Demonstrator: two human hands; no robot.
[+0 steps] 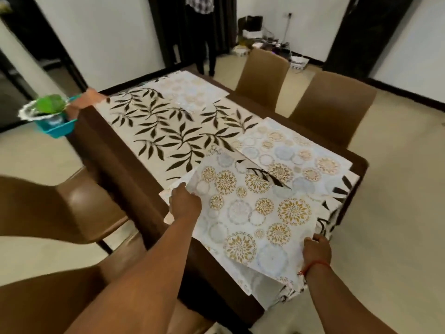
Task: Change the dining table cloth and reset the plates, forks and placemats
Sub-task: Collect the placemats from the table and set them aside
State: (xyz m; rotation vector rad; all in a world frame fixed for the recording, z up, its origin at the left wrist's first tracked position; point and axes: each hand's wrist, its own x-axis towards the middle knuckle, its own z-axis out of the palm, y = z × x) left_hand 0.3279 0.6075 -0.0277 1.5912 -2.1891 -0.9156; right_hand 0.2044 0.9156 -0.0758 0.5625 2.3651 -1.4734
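Both hands on one placemat (pixel 250 213) (left hand (pixel 185 204), right hand (pixel 316 251)), opposite edges.

Glossy dark wood table (pixel 125 150), matt leaf-print cloth (pixel 154 126), smooth brown leather-look chairs (pixel 334 102)

A cream tablecloth (pixel 156 126) with dark leaf sprays covers the table top. Three white placemats with gold and blue medallions: one (pixel 192 92) at the far end, one (pixel 296 153) at the right edge, and a third (pixel 252 213) tilted over the near right corner, its lower edge hanging past the table edge
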